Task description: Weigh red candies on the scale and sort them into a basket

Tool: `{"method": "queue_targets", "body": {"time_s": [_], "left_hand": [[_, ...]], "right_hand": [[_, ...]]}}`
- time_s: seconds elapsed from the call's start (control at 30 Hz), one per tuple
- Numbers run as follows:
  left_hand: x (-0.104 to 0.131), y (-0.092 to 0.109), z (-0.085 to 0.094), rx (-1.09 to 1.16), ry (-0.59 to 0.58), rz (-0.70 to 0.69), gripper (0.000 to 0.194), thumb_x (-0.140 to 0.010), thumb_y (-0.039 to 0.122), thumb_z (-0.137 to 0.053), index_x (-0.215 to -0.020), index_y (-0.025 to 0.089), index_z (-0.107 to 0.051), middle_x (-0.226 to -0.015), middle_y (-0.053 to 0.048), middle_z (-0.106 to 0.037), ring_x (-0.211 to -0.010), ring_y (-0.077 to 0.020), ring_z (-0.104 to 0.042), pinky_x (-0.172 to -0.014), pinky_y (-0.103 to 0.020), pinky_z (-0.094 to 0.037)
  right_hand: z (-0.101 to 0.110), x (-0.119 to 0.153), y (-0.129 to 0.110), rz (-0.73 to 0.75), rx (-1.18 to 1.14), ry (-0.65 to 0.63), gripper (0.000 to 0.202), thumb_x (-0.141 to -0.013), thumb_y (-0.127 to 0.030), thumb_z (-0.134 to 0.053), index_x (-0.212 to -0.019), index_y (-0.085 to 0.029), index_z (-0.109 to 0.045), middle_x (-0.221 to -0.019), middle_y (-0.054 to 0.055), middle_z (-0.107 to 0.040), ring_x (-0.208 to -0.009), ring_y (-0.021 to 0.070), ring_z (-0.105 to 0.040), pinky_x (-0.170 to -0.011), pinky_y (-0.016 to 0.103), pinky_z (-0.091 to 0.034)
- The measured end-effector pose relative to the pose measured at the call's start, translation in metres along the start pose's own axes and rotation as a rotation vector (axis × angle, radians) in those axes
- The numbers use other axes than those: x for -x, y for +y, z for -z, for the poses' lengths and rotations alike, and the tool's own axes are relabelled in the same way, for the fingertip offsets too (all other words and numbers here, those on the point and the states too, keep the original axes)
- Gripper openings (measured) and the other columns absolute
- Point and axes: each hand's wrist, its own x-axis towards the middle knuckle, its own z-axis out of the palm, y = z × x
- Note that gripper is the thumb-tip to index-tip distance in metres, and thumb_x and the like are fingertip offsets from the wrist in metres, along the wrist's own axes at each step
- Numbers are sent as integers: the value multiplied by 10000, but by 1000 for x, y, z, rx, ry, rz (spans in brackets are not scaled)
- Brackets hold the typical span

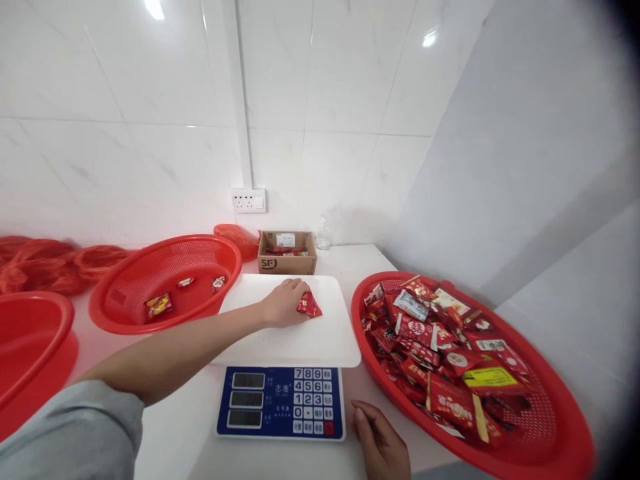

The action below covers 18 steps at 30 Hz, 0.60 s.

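Observation:
My left hand [286, 303] is closed on a small red snack packet [309, 305] over the white weighing pan [280, 343] of a digital scale. Part of the packet is hidden by my fingers; the rest sticks out on the right. My right hand [381, 440] rests low beside the scale's blue keypad panel [281, 403], its fingers curled loosely, with no object showing in it. To the right, a large red plastic basket [560, 427] holds many red snack packets [450, 360]. The scale's displays show no readable digits.
Behind the scale stand an SF cardboard box [287, 265] with packets inside and a clear glass jar [324, 233]. At left, a red basket [107, 313] holds a few packets, with another red basket [60, 320] nearer. Red plastic bags [50, 267] lie along the wall.

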Motion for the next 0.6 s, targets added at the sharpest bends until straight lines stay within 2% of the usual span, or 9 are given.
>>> {"method": "queue_targets", "body": {"time_s": [0.2,0.37,0.5,0.6], "left_hand": [[-3,-1,-4,-13,-37,-32,370,-934,328,-609,-1268,176,-563,-1305,-110,-578,-1132,-274,-596,-938,-504,-507],[-5,-1,-4,20,-62,-29,347,-939,324,-603,-1251,174,-572,-1280,-105,-592,-1097,-260,-613,-913,-484,-524],[-3,-2,-5,72,-64,-6,362,-940,335,-598,-1263,176,-558,-1265,-103,-594,-1071,-253,-619,-894,-473,-528],[-1,-2,-6,105,-50,2,447,-864,336,-677,-1260,173,-548,-1229,-115,-591,-1042,-266,-618,-910,-469,-510]], "right_hand": [[1,-1,0,37,15,19,550,-760,-706,-593,-799,-183,-756,-704,63,-732,-642,208,-675,-640,251,-561],[1,-2,2,26,22,-15,565,-748,-711,-601,-807,-174,-767,-744,83,-757,-657,219,-701,-640,256,-575],[1,-1,2,38,13,14,552,-764,-700,-595,-808,-176,-759,-724,73,-740,-645,210,-681,-636,251,-568],[3,-2,3,29,4,-13,534,-775,-680,-598,-827,-174,-762,-731,73,-739,-652,208,-682,-643,249,-571]]}}
